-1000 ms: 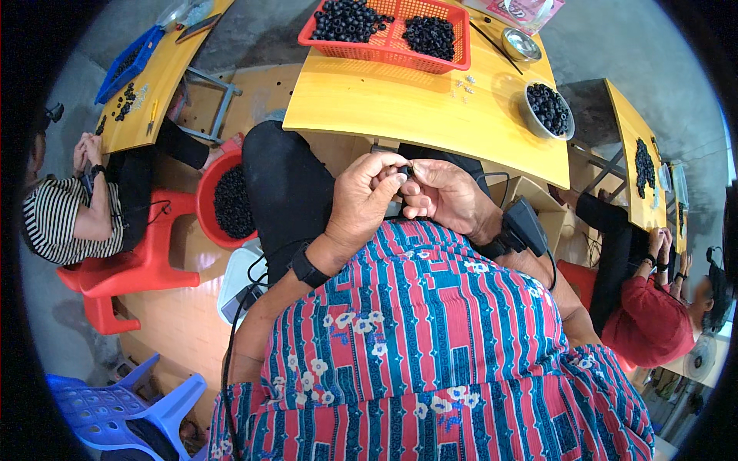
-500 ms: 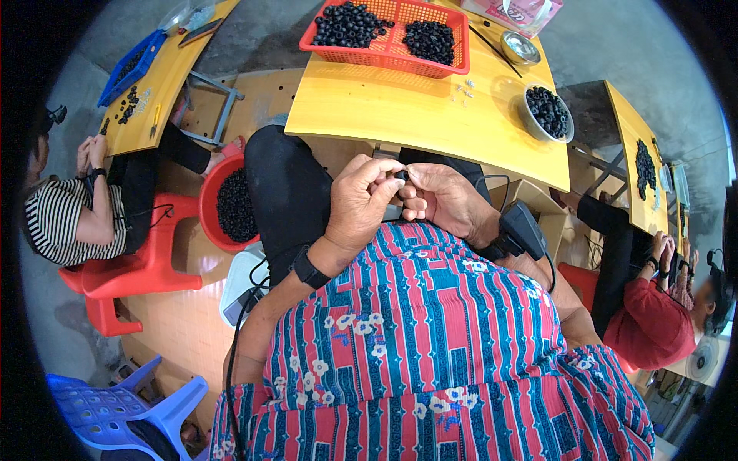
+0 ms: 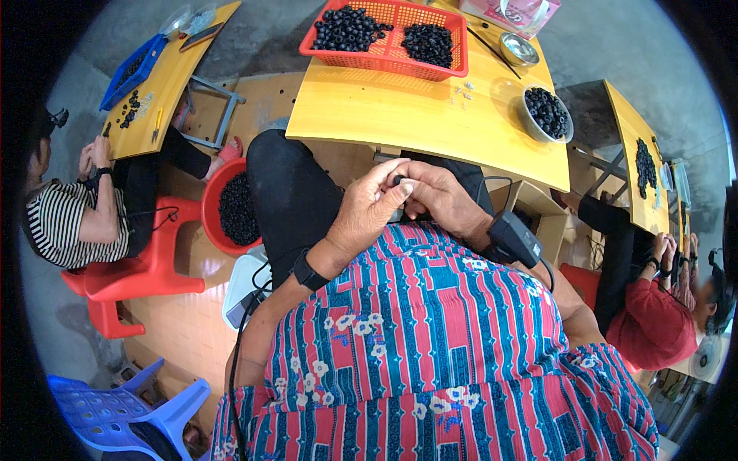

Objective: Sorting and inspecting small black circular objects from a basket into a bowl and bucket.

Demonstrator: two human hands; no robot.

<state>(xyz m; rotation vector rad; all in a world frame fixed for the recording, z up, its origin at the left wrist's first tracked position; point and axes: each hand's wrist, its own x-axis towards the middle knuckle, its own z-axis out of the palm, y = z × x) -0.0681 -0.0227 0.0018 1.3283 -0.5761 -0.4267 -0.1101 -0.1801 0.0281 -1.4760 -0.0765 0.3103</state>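
A: Hands?
B: Left hand [image 3: 367,215] and right hand [image 3: 442,201] pressed together at mid-frame, above the lap. Both pinch one small black ring [image 3: 399,181] at the fingertips.
A: Surroundings?
B: Yellow counter [image 3: 400,115] just beyond, upper centre. Red basket [image 3: 384,54] of black rings on it, steel bowl [image 3: 546,114] at right. Red tub [image 3: 231,209] on the floor, left of the knee.

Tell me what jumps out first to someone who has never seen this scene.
First, the two hands meeting in the middle: the left hand and right hand pinch a small black ring between their fingertips, above the lap. Beyond them a yellow table carries an orange basket heaped with more black rings. Left of the knees, a red tub of them sits on the floor.
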